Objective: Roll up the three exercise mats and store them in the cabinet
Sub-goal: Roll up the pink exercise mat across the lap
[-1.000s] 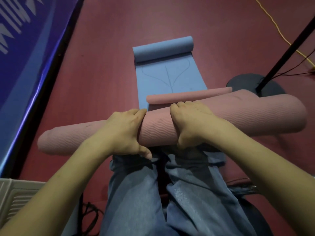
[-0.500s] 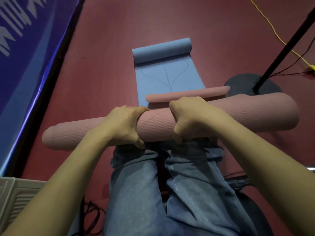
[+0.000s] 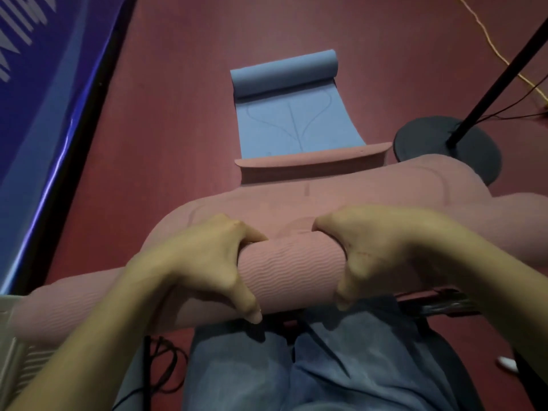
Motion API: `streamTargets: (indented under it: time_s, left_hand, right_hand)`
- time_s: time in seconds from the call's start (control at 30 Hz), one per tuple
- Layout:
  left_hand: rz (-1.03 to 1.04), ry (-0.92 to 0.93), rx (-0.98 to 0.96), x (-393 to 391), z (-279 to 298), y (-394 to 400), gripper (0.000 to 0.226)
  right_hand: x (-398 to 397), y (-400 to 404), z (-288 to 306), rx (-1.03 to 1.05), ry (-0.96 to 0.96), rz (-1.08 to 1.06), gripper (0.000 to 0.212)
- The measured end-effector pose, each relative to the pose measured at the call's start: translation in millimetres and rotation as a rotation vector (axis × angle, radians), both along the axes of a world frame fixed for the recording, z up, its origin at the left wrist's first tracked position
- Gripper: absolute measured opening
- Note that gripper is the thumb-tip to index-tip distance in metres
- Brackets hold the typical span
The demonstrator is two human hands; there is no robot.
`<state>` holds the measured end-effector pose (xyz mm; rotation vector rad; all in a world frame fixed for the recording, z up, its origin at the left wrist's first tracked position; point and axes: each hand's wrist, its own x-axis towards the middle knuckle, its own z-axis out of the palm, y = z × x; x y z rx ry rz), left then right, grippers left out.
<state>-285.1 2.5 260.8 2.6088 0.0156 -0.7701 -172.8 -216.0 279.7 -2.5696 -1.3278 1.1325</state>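
The fingers [image 3: 249, 232] of the left hand [image 3: 207, 259] curl over the top of the pink mat [image 3: 290, 271] while its thumb hooks down the near side, so the hand grips the roll around its middle; the right hand [image 3: 382, 253] does the same just beside it, fingers wrapped over the far side and thumb pointing down at the front. A short stretch of ribbed pink roll shows between the two hands, which are near each other but not touching. The pink mat lies crosswise over the person's lap, on blue jeans [image 3: 341, 375], its left end reaching toward the lower left corner of the view and its right part hidden behind the right forearm. Beyond the hands an unrolled stretch of the same pink mat spreads out smooth and broad, ending at a curled lip on the dark red floor [image 3: 184, 108]. Past that lip lies a blue mat [image 3: 293, 123], flat for most of its length with a faint line drawing on it, its far end rolled into a cylinder. To the right stands a black round base [image 3: 430, 143] with a slanting black pole [image 3: 504, 75], and a yellow cable [image 3: 486, 40] runs across the floor behind it. A blue banner [image 3: 44, 99] lines the left edge.
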Motion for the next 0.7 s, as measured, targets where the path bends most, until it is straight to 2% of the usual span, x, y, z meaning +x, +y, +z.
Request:
streamTargets:
  time_s: [0.07,0.2,0.33,0.4,0.47,0.6,0.7]
  left_hand:
    - [0.054,-0.003,-0.055,-2,-9,3,0.073]
    - [0.076,-0.021,-0.131,-1,-17,11,0.079]
    - [0.065,-0.153,-0.185,-3,-19,14,0.108]
    - [0.027,-0.262,-0.193,-7,-20,15,0.11]
    - [0.021,-0.336,-0.199,-15,-20,15,0.102]
    - [0.104,-0.444,-0.11,-32,-18,8,0.093]
    - [0.078,-0.391,0.025,-31,-14,-1,0.109]
  right_hand:
    - [5,3,-4,0.025,0.044,0.012,0.072]
    - [11,7,-15,0.138,0.002,0.037,0.092]
    - [12,-2,-17,0.271,-0.006,-0.004,0.09]
    - [12,-4,-16,0.308,-0.029,0.034,0.086]
    - [10,-6,-16,0.346,-0.051,0.06,0.083]
    - [11,-14,-18,0.411,-0.061,-0.014,0.08]
    - [14,-13,-17,0.399,-0.113,-0.005,0.083]
